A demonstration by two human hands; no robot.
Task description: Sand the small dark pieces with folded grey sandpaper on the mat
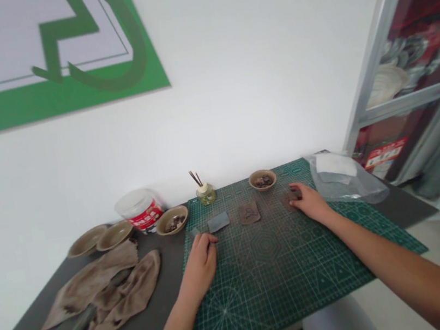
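A green cutting mat (271, 284) with a printed grid lies under both hands. My right hand (311, 204) has thumb and fingers closed at the right edge of a dark brown square piece (289, 201). Left of that lies another brown square (249, 213) with a dark mark on it. A grey-blue rectangular piece (218, 222) rests farther left. My left hand (202, 261) is on the mat's left side with curled fingers, beside a small pale greenish piece (194, 233); what those fingers hold, if anything, is hidden.
Small bowls with dark bits, one on the mat (262, 180) and one beside it (172, 220), stand near the wall. Around them are a reed diffuser (206, 193), a red-labelled plastic jar (139, 210), brown cloths (119, 296), more bowls (87, 241) and a clear plastic bag (356, 189).
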